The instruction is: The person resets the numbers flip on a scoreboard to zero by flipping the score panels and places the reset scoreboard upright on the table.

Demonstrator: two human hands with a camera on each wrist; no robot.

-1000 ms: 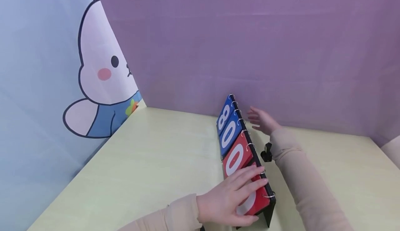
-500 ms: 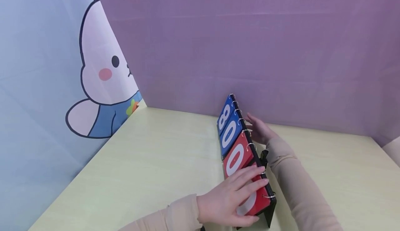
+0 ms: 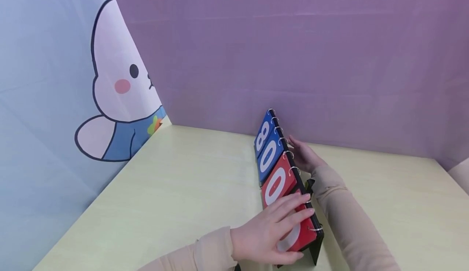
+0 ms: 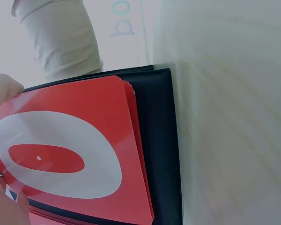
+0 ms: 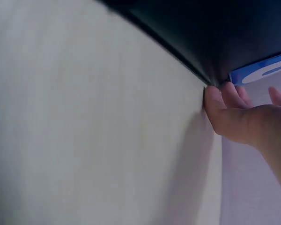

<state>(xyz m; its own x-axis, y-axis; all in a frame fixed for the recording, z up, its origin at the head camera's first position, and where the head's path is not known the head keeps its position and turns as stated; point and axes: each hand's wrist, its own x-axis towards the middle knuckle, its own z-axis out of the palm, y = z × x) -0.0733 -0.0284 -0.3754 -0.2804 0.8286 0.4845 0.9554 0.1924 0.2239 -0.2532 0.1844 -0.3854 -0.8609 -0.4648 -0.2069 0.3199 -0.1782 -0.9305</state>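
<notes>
A tabletop flip scoreboard (image 3: 274, 181) stands tilted on the table, with number cards on rings along its black frame. Its blue cards (image 3: 269, 157) read 8 and 0, and its red cards (image 4: 61, 150) read 0 and 0. At the near end, my left hand (image 3: 269, 234) holds the scoreboard, fingers over the ringed top edge and thumb by the side edge, covering part of the last red card. My right hand (image 5: 248, 117) is behind the far end, with thumb and fingertips on the corner of the black back panel; the frame partly hides it in the head view.
The pale table (image 3: 198, 173) extends to both sides of the scoreboard. A purple backdrop (image 3: 293, 59) rises behind it, close to its far end. To the left hangs a light blue cloth (image 3: 44, 100) with a cartoon rabbit.
My right hand has come in from the right toward the scoreboard's far back side and now touches its corner. The left hand and the cards have stayed in place.
</notes>
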